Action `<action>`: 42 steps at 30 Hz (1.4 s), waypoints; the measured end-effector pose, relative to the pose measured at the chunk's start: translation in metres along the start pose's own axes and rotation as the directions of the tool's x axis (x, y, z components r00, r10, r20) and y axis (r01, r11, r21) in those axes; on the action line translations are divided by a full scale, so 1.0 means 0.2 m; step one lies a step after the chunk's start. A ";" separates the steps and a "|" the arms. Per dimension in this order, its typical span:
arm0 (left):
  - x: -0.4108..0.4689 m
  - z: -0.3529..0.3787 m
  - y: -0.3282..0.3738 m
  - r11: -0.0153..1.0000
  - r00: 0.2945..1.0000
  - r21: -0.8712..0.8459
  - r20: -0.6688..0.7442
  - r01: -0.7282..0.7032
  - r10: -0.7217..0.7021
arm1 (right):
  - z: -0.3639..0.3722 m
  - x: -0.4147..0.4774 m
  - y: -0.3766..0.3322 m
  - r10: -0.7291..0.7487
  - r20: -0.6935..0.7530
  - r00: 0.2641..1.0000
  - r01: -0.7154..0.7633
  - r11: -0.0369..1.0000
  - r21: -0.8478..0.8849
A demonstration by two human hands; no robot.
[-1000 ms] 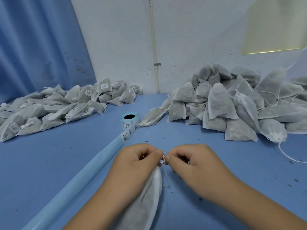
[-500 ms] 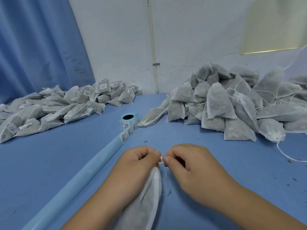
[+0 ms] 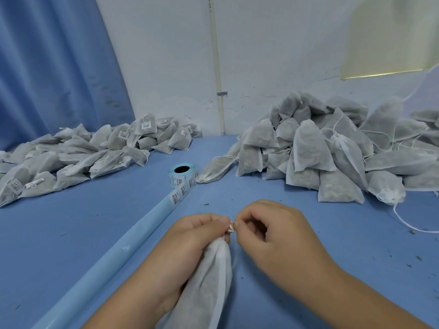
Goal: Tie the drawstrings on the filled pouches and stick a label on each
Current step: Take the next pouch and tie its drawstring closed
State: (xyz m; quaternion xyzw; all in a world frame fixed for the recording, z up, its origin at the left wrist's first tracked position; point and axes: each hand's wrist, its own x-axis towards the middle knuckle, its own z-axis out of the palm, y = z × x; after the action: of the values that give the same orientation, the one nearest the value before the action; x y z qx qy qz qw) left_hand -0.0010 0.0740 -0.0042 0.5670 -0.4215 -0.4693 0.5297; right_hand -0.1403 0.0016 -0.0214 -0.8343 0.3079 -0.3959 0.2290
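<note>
Pouch in hand sits nearest, at 6 o'clock of the view, lying lengthwise on the blue table with its gathered neck pointing toward 12. The left hand is curled round that neck, thumb and forefinger clamped on the white drawstring. The right hand meets it from 3 o'clock, fingers curled and its thumb and forefinger pinching the same bit of string. Over the last second both hands have stayed where they were; only the fingertips have worked, drawing the string into a small tight loop between the two pinches. That reads as a knot being cinched, so tying is nearly done on this pouch and its label is not yet on. From 7 o'clock a pale blue backing strip runs up toward 12 to the label roll, which stands on end; the few labels on it show barcodes and small print too fine to read. Farther off, at 10 o'clock, lies the labelled pile, its stickers likewise unreadable. At 2 o'clock is the bigger unlabelled heap, strings loose, against the white wall.
</note>
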 end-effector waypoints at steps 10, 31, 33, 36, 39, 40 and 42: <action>0.00 -0.01 -0.01 0.999 0.996 -0.001 -0.084 -0.038 0.038 | 0.02 -0.03 -0.02 -0.060 -0.019 0.998 0.059 0.998 -0.028; 0.03 -0.05 -0.04 0.874 0.946 0.427 -0.107 -0.233 0.305 | -0.03 0.04 0.01 0.287 0.183 0.940 -0.340 0.821 0.460; 0.03 -0.06 -0.03 0.874 0.950 0.417 -0.068 -0.251 0.305 | -0.06 0.05 0.01 0.335 0.224 0.915 -0.401 0.715 0.572; 0.02 -0.07 -0.02 0.865 0.941 0.415 -0.056 -0.281 0.333 | -0.09 0.07 0.02 0.342 0.260 0.903 -0.408 0.492 0.769; 0.03 -0.07 -0.02 0.858 0.934 0.418 -0.055 -0.298 0.352 | -0.09 0.08 0.02 0.281 0.297 0.912 -0.380 0.310 0.872; 0.03 -0.07 -0.02 0.857 0.936 0.418 -0.044 -0.301 0.350 | -0.08 0.08 0.02 0.248 0.320 0.914 -0.381 0.259 0.888; 0.03 -0.06 -0.02 0.856 0.938 0.415 -0.013 -0.309 0.345 | -0.06 0.06 0.01 0.177 0.368 0.913 -0.396 0.167 0.903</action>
State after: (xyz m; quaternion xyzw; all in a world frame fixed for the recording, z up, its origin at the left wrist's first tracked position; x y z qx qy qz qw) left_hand 0.0124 0.0716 -0.0080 0.6043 -0.5767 -0.2493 0.4900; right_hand -0.1452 -0.0107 -0.0093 -0.4685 0.1264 -0.3729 0.7909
